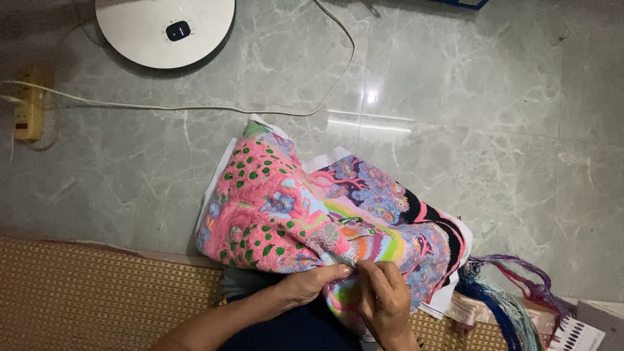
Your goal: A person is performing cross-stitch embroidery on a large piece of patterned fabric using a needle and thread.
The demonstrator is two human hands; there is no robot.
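Note:
A large, brightly coloured embroidery cloth (305, 208), mostly pink with green dots, purple and black patches, lies bunched over my lap and the floor. My left hand (311, 283) grips a fold of the cloth at its near edge. My right hand (385, 296) pinches the cloth just beside the left, fingertips together as if on a needle too small to make out. Both hands nearly touch each other.
Bundles of coloured threads (510, 296) lie at the right beside a colour chart card (578, 335). A round white device (164, 29) with a cable (195, 107) sits at the top, a power strip (29, 104) at the left. A woven mat (91, 299) covers the near floor.

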